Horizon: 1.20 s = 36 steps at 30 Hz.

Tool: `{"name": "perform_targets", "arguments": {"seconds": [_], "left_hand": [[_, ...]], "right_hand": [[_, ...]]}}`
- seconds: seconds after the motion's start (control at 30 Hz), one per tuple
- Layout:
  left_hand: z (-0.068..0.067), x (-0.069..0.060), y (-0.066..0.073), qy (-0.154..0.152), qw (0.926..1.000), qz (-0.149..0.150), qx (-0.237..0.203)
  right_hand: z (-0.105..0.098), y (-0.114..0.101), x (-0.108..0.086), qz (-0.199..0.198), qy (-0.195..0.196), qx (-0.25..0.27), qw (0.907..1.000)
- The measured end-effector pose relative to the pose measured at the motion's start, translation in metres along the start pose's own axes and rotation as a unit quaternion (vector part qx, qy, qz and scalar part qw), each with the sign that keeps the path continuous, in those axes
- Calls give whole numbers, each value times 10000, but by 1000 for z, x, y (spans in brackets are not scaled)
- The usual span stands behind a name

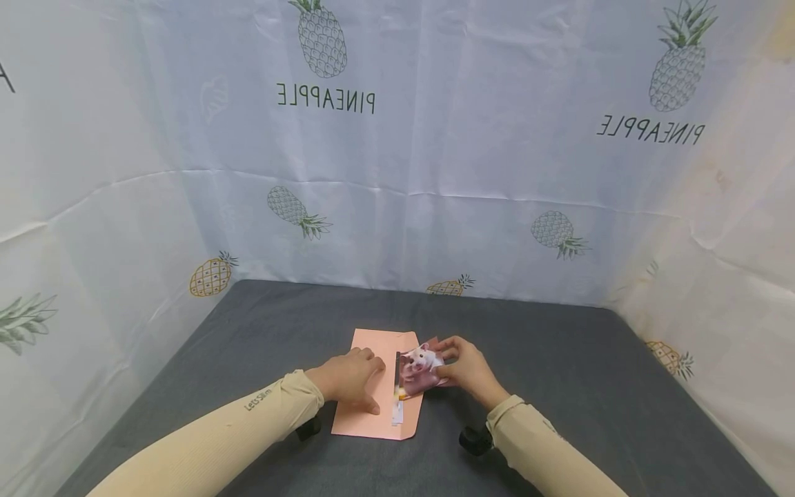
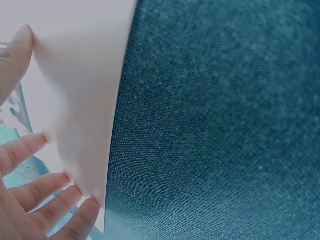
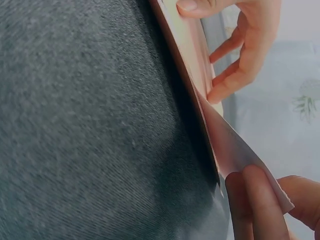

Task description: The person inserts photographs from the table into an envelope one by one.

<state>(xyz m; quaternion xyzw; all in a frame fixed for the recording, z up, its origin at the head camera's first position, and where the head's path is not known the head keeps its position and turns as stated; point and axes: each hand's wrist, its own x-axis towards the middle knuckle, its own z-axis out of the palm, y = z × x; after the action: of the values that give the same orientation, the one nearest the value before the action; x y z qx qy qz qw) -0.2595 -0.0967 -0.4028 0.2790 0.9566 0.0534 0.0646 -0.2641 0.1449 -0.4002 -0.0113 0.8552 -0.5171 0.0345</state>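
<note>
A pink paper sheet or envelope point(image 1: 373, 338) lies flat on the dark tabletop, with a slanted edge along its right side. My left hand point(image 1: 350, 376) rests on it, fingers spread and fingertips touching the paper in the left wrist view. Between thumb and fingers, my right hand point(image 1: 467, 369) pinches the right part of a picture point(image 1: 417, 376) of a white mouse-like animal. In the right wrist view the pinched piece point(image 3: 231, 142) rises at a slant from the flat paper. Whether the picture's left part lies on or inside the pink paper, I cannot tell.
Dark cloth point(image 1: 534, 386) covers the table. A pale curtain point(image 1: 422, 152) printed with pineapples hangs behind and along both sides. Dark wrist devices point(image 1: 475, 440) sit under both sleeved forearms.
</note>
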Motion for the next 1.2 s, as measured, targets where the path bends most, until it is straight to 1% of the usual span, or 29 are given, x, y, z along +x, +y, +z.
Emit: {"name": "perform_targets", "arguments": {"seconds": [0.13, 0.23, 0.37, 0.47, 0.6, 0.93, 1.2], "left_hand": [[0, 0, -1, 34, 10000, 46, -1], [0, 0, -1, 40, 10000, 64, -10], [0, -1, 0, 34, 10000, 64, -26], [0, -1, 0, 34, 10000, 51, -28], [0, -1, 0, 24, 10000, 39, -17], [1, 0, -1, 28, 10000, 68, -27], [2, 1, 0, -3, 10000, 34, 0]], "right_hand": [[2, 2, -1, 13, -25, 14, 10000], [2, 3, -2, -77, -10, -5, 10000], [1, 5, -2, -113, 19, 169, 9998], [-1, 6, -2, -46, 23, 309, 9995], [-1, 6, -3, -76, 6, 302, 9995], [3, 5, -7, -125, -240, 786, 9965], [11, 2, -7, -55, -254, 641, 9976]]}}
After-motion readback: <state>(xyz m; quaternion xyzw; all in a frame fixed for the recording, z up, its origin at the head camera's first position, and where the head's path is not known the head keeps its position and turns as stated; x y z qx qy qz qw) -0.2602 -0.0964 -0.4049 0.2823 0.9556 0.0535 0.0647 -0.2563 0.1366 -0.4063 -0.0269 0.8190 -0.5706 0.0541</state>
